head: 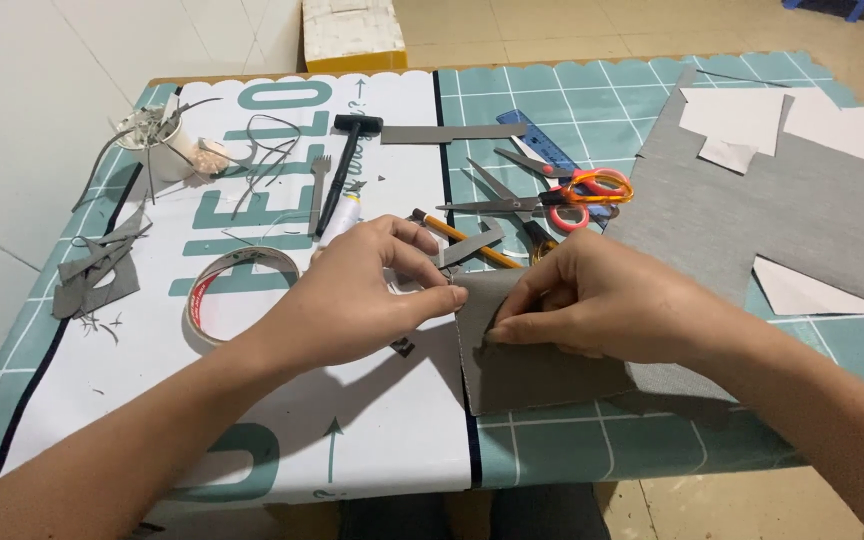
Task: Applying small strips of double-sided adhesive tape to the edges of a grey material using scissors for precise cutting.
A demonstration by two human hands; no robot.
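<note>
One folded piece of grey felt (532, 365) is shown lying flat on the counter (382, 430), near its front edge. Its upper left corner is pinched by the left hand (352, 300), and its top edge is pinched by the right hand (602, 300). Behind the hands, two pairs of scissors are counted, one orange-handled (562, 180) and one red-handled (522, 208), with one tape roll (237, 290), one blue ruler (542, 145), possibly plastic, and one pencil (467, 240).

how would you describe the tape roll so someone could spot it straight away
On the white half of the table mat, look just left of the left hand. The tape roll lies flat there, the only ring among grey scraps and long tools.
</note>
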